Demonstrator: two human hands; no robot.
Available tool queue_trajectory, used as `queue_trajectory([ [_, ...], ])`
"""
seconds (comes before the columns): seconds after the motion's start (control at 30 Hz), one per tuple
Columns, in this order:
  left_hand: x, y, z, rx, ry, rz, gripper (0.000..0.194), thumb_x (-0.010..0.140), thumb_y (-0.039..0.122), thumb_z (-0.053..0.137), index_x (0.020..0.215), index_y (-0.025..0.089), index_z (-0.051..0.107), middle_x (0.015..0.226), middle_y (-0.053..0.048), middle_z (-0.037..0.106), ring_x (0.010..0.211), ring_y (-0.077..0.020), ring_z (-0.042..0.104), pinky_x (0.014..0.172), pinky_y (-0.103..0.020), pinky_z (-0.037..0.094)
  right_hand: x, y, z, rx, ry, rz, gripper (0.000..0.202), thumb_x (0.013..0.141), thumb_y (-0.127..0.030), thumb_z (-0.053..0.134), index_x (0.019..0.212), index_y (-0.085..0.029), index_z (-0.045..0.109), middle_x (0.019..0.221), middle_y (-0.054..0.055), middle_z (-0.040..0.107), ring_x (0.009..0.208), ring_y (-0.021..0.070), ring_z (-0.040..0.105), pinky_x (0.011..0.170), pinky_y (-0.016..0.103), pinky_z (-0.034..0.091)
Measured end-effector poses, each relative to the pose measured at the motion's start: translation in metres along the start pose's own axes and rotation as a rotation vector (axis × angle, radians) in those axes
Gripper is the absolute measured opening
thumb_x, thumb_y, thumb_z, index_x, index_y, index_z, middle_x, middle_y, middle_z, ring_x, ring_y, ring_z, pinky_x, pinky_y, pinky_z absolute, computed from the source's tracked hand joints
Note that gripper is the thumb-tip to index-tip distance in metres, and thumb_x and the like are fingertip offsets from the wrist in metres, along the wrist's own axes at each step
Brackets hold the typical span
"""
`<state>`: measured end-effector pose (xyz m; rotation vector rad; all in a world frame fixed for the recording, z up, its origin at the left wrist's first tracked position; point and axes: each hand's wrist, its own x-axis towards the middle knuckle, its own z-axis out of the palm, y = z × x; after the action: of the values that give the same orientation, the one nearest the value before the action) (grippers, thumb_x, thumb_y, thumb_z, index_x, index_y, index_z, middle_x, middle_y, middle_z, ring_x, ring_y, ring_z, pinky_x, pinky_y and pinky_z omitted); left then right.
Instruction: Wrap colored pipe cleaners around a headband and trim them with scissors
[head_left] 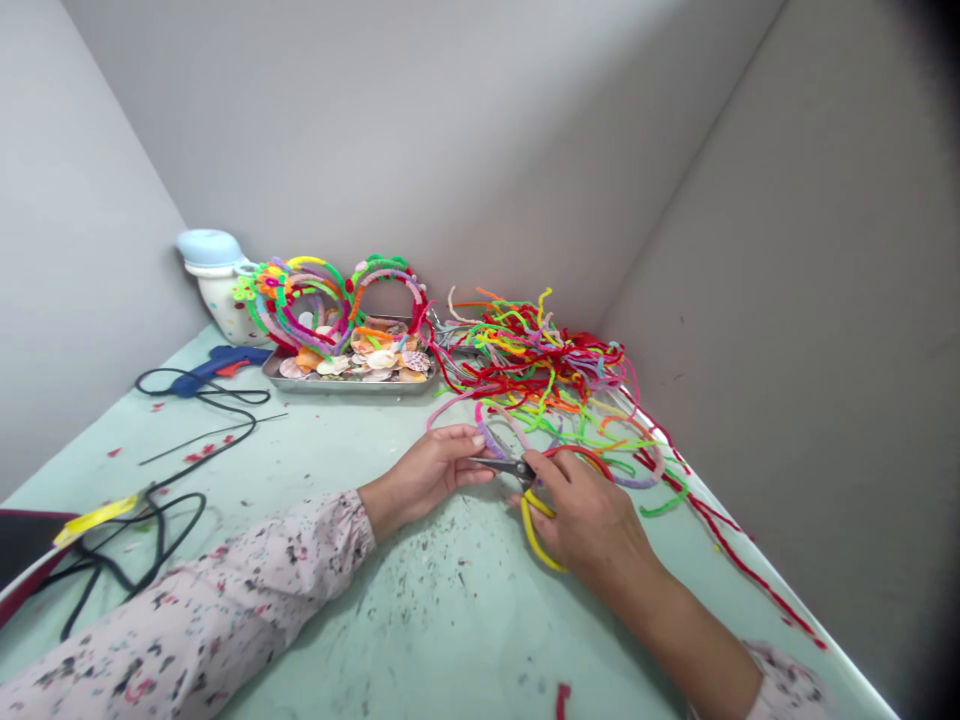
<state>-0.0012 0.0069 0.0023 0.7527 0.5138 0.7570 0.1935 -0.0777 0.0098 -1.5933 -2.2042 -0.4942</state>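
My left hand (444,468) pinches the end of a purple and pink pipe cleaner (486,425) near the middle of the table. My right hand (589,510) is closed around scissors (541,545) with yellow handles. Their dark blades (506,465) point left and reach the fingertips of my left hand. A red pipe cleaner (583,453) curves above my right hand. Just behind the hands lies a tangled heap of coloured pipe cleaners (525,345).
A metal tray (352,385) of shells stands at the back, with fuzzy headbands (386,268) on it. Left are a white bottle (225,305), a blue glue gun (206,372) and a black cord (159,520). Red strands (742,565) run along the right table edge.
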Motion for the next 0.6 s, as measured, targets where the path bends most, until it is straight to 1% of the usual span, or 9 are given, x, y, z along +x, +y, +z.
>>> queue_trajectory([
  [0.2, -0.0008, 0.0018, 0.0028, -0.003, 0.019, -0.015, 0.006, 0.078, 0.013, 0.069, 0.080, 0.010, 0.064, 0.080, -0.006, 0.070, 0.070, -0.0134, 0.070, 0.065, -0.020, 0.058, 0.0000, -0.0001, 0.0008, -0.005, 0.001, 0.002, 0.035, 0.084, -0.039, 0.063, 0.114, -0.020, 0.061, 0.088, 0.004, 0.063, 0.073, 0.0178, 0.060, 0.058, 0.029, 0.037],
  [0.43, 0.0008, 0.0028, 0.0024, -0.024, 0.027, -0.023, 0.004, 0.079, 0.010, 0.067, 0.083, 0.011, 0.065, 0.081, -0.006, 0.072, 0.068, -0.0136, 0.070, 0.063, -0.021, 0.058, -0.0012, -0.0002, 0.0025, -0.003, 0.016, 0.003, 0.035, 0.087, -0.041, 0.059, 0.115, -0.020, 0.061, 0.088, 0.005, 0.065, 0.073, 0.0174, 0.060, 0.056, 0.029, 0.036],
  [0.6, 0.0003, 0.0029, 0.0036, -0.029, 0.044, -0.037, 0.006, 0.080, 0.008, 0.064, 0.086, 0.010, 0.067, 0.083, -0.006, 0.072, 0.068, -0.0129, 0.070, 0.063, -0.020, 0.058, -0.0008, -0.0002, 0.0041, 0.001, 0.022, 0.000, 0.037, 0.088, -0.043, 0.058, 0.116, -0.019, 0.061, 0.087, 0.005, 0.065, 0.071, 0.0175, 0.060, 0.055, 0.029, 0.036],
])
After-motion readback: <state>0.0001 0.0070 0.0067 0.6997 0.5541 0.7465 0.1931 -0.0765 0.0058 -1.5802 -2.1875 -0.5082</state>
